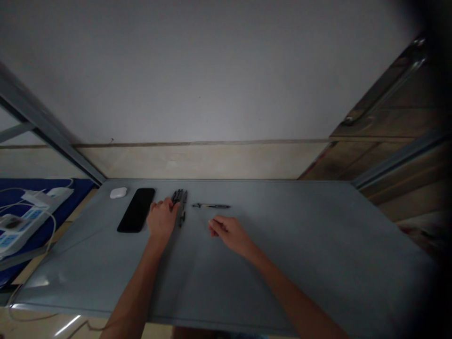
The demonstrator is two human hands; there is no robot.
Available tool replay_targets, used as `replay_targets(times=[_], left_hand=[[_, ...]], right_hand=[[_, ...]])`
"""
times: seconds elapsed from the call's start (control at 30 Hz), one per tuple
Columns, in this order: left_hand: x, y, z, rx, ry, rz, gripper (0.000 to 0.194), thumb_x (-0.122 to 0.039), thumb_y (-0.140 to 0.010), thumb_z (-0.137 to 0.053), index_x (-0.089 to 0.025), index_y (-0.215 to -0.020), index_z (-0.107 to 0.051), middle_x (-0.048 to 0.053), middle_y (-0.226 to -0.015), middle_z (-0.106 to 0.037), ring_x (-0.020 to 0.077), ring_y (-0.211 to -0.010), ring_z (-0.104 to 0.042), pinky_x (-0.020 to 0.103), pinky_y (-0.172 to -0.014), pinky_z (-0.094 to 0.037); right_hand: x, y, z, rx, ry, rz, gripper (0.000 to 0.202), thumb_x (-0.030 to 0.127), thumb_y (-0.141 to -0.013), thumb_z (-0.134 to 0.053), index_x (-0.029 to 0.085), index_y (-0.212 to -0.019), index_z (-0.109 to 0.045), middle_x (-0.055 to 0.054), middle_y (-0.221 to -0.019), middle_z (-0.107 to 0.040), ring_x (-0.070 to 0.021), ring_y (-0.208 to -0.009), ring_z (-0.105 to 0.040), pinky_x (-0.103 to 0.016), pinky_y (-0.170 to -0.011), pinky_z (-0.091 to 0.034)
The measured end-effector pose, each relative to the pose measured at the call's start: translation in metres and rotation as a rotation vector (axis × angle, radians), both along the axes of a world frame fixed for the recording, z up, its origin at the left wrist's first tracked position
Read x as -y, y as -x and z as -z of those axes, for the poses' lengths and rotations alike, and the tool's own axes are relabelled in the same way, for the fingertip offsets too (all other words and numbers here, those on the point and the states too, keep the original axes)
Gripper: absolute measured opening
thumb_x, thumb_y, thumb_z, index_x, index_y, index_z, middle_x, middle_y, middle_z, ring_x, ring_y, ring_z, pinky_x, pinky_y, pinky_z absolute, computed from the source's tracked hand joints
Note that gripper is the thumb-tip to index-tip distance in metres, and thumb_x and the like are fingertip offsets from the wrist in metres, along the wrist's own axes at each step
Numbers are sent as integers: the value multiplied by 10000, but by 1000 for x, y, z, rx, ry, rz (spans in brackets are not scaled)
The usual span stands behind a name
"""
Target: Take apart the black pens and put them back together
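Note:
Several dark pens (183, 207) lie close together on the grey table (282, 263), pointing away from me. My left hand (163, 217) is closed at the left side of this group, its fingertips on the pens and partly hiding them. One more pen (212, 205) lies crosswise to the right, apart from the group. Just below that pen is my right hand (226, 230), with its fingers curled together; whether anything is inside them is hidden.
Left of my left hand lies a black phone (137, 210), with a white earbud case (118, 192) beyond it. A power strip (26, 221) with cables sits on a blue surface at far left. A wall (205, 160) runs behind the table, and metal posts stand at both sides.

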State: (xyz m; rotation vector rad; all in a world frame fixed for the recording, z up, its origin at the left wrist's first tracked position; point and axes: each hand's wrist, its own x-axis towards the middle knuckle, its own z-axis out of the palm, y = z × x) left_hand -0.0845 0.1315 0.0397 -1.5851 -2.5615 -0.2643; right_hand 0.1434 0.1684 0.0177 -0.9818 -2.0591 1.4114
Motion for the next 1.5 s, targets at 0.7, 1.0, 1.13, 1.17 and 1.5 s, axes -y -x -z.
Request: replay_targets(times=[0.7,1.0,1.13,1.17,1.5], left_hand=[[-2,-20,-1,47,-135,229,316,-381,-974,-408,-189,-914,-653,78,-866,-684,232,-946,-598,300,-765,-437],[1,-48,10,107,-95,628,296,-343,-983,-415,-200,-939,-671,63,-885,-657,213,-959,-560,335,-879,-451],[2,-50,10,109,-81,687,277,-358,-973,-442,-199,-943,-666,54,-894,-635,216,-970,-545,328,-864,-455],[2,-50,10,105,-82,691,276,-369,-970,-448,-200,-952,-666,55,-902,-631,218,-975,-540,332,-867,-454],[1,-49,13,14,-92,741,304,-351,-978,-432,-229,-1195,-605,84,-1080,-634,233,-1044,-542,401,-926,-418]], right_hand=[[-11,-12,11,492,-784,270,451,313,-930,-517,223,-1370,-481,-156,-1457,-384,-338,-1335,-333,-527,-1033,-341],[-17,-12,19,464,-745,259,270,182,-913,-520,214,-1174,-584,-124,-1292,-530,-289,-1314,-387,-486,-1035,-366],[-17,-12,17,418,-747,221,184,166,-920,-512,219,-1053,-627,-108,-1219,-575,-280,-1247,-449,-458,-1012,-382],[-18,-12,17,411,-735,210,165,164,-923,-510,213,-1026,-629,-104,-1189,-591,-272,-1212,-476,-443,-997,-393],[-18,-13,5,277,-613,98,191,183,-966,-451,221,-1079,-601,-68,-1020,-660,-204,-999,-592,-366,-930,-450]])
